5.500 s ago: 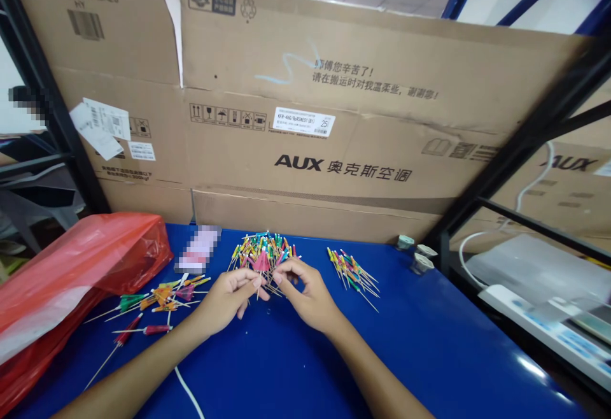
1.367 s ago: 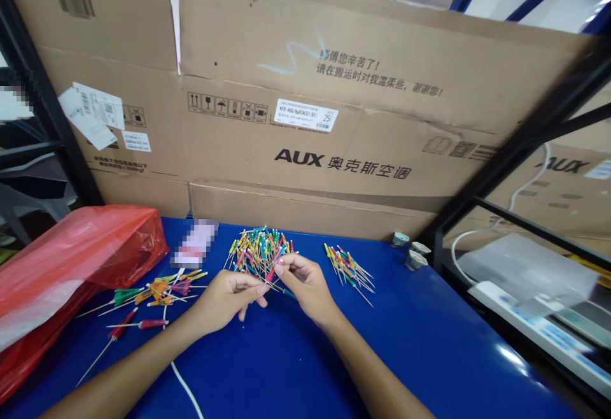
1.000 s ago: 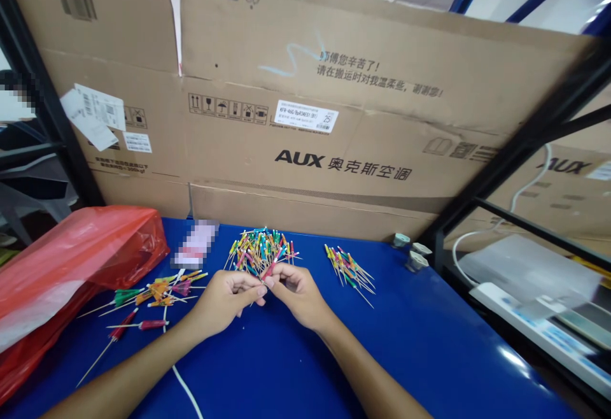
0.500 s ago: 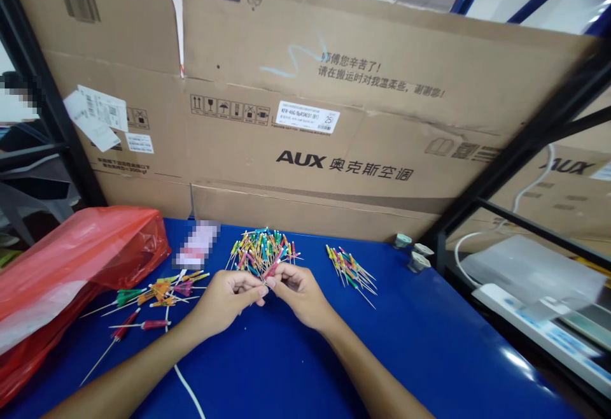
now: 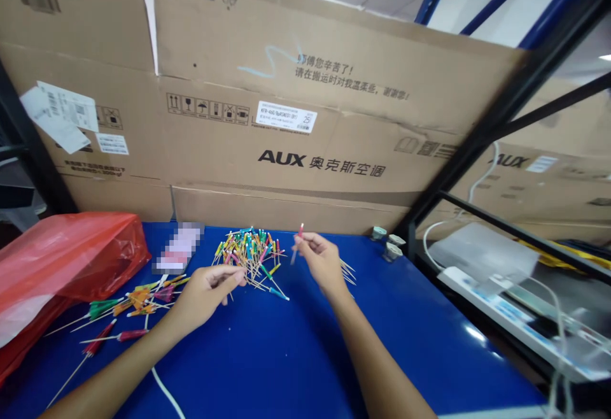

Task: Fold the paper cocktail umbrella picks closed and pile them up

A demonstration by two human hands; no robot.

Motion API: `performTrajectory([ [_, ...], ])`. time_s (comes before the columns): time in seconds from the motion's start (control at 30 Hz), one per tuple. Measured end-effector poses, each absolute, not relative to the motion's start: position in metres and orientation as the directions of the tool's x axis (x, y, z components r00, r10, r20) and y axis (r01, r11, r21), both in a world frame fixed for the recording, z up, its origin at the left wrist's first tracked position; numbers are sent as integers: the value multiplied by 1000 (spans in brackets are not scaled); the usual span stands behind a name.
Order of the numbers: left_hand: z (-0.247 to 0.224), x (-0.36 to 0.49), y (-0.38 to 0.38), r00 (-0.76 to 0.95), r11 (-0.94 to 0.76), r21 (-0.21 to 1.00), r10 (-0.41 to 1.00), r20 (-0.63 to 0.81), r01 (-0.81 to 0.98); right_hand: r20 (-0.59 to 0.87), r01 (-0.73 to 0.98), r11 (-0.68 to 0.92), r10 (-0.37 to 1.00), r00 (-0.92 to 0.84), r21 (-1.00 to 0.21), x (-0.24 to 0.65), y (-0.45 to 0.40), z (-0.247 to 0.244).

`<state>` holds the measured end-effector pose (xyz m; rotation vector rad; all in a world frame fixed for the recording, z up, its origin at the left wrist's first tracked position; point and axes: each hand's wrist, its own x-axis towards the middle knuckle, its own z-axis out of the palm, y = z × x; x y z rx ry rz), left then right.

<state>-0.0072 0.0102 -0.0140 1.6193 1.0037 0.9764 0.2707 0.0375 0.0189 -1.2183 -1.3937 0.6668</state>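
Note:
Pinched in my right hand [image 5: 321, 260] is a small red paper umbrella pick [image 5: 300, 233], held upright with its white tip up. My left hand [image 5: 210, 291] is closed, thumb against fingers, at the front left of a big pile of folded colourful picks [image 5: 248, 250]; what it holds, if anything, is too small to make out. Behind my right hand, a smaller group of picks [image 5: 347, 271] is partly hidden. Opened orange, green and pink umbrellas [image 5: 140, 298] lie left of my left hand, with two red ones [image 5: 98, 339] nearer the front.
A red plastic bag [image 5: 109, 253] covers the left of the blue table [image 5: 286, 355]. Near it are a blurred pink item [image 5: 179, 247] and a white cable [image 5: 165, 390]. Small pale cups [image 5: 392, 251] stand at the back right. A cardboard wall [image 5: 214, 151] rises behind.
My hands have moved apart: the right has gone right and up with the red pick, towards the smaller group. The head view has turned right.

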Motion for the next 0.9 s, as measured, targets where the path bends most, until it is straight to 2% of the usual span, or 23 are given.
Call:
performTrajectory([
  [0.07,-15,-9,12,320,-196,966,938,135,169,410,617,155,863,295,-772,304,45,21],
  [0.13,-16,-10,13,310,-193,965,942,131,179,386,821,-71,858,340,-567,331,48,20],
  [0.23,-17,-10,13,304,-193,962,944,129,192,288,901,-264,884,369,-345,350,48,18],
  [0.3,-17,-10,13,306,-193,962,943,127,195,336,922,-285,869,364,-262,350,47,17],
  [0.37,-16,-9,13,321,-193,961,939,123,197,430,945,-227,848,310,-235,342,45,19],
  [0.43,-16,-9,12,334,-198,960,935,124,198,463,963,-55,868,177,-265,329,43,22],
  [0.53,-14,-7,11,345,-206,958,930,128,199,380,876,335,904,-195,-347,303,38,23],
  [0.6,-14,-7,11,345,-211,957,929,133,200,307,810,470,875,-375,-351,283,33,19],
  [0.73,-14,-6,11,347,-220,953,928,139,207,233,821,472,880,-415,-321,250,24,5],
  [0.9,-15,-6,11,350,-202,957,929,121,206,226,813,440,897,-380,-381,245,21,8],
])
